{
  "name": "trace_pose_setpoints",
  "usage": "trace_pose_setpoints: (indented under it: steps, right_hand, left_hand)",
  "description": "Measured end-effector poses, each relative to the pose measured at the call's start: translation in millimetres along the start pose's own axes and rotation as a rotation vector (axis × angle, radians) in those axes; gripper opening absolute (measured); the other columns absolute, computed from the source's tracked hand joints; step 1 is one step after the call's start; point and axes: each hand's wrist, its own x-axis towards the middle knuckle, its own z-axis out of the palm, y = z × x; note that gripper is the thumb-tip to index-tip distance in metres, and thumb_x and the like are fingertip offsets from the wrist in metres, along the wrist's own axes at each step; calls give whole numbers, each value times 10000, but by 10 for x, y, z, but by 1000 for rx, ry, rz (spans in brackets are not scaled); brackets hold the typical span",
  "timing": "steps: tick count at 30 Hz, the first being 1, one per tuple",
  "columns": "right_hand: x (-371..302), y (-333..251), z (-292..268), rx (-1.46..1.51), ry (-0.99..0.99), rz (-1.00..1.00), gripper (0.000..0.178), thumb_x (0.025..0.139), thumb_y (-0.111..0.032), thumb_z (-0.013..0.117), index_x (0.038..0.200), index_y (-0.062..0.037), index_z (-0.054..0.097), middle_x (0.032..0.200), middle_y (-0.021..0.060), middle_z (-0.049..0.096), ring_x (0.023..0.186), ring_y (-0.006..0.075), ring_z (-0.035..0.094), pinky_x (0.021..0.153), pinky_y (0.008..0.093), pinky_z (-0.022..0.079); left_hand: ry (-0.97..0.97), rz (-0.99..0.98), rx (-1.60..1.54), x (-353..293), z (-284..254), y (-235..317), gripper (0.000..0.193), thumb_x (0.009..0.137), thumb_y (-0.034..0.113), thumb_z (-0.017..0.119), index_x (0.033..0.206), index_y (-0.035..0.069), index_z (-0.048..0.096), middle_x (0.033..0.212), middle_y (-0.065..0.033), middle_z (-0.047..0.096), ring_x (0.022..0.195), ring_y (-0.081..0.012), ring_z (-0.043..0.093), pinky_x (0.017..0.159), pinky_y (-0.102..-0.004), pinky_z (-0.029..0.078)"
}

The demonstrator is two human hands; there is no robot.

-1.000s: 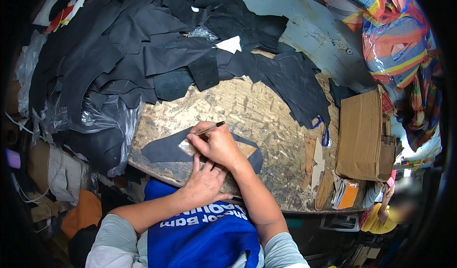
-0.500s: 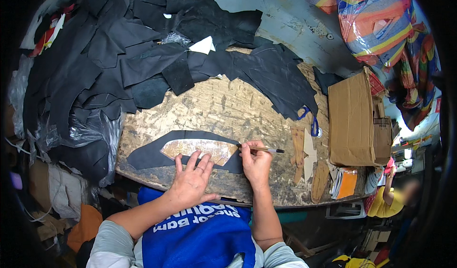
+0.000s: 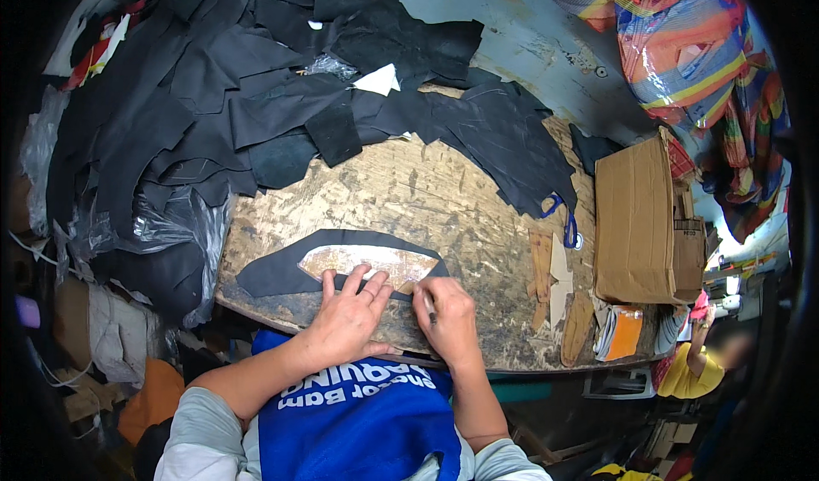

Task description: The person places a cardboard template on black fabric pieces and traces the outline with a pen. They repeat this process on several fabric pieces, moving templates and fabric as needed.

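A pale, worn pattern piece [image 3: 337, 258] with pointed ends rests on a piece of black leather-like material [image 3: 269, 277] near the table's front edge. My left hand [image 3: 348, 312] lies over the pattern's lower edge, fingers spread, pressing on both layers. At the pattern's lower right edge, my right hand [image 3: 450, 317] is closed around a pen [image 3: 432, 316]. Most of the pen is hidden by the fingers, and its tip is hard to make out.
Black material scraps [image 3: 205, 97] heap over the far and left table. Blue-handled scissors [image 3: 570, 229], brown pattern pieces [image 3: 576, 329] and a cardboard box [image 3: 633, 221] sit to the right. Behind the box, a person in yellow [image 3: 684, 372] is visible.
My right hand has moved from the pattern's right tip down and left along its lower edge. The pen has swung from pointing right to mostly hidden. My left hand stays on the pattern.
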Motion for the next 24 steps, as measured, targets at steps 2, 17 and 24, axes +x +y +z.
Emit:
trace_pose_setpoints:
  steps: [2,17,24]
  right_hand:
    - [-21,-71,-23,109,-118,43,78,756,-30,681,797,5,624,734,159,635,677,309,630,615,353,497]
    - [375,-423,725,505,-249,-135,93,807,-64,669,879,-11,646,810,132,661,721,270,644,662,329,513]
    - [342,-380,671,502,-237,-67,75,816,-73,652,860,-14,639,792,131,659,700,260,650,629,322,510]
  left_hand:
    - [-31,19,-31,-7,-26,-40,814,687,486,721,1285,4,452,1358,-171,394,1282,-360,309,949,-637,257]
    - [22,-320,-1503,112,-205,-1040,524,924,-2,394,1429,17,253,1307,-184,458,1102,-236,575,894,-288,475]
    - [30,-310,-1420,114,-242,-992,522,944,19,379,1444,37,231,1250,-180,497,1095,-228,573,905,-304,469]
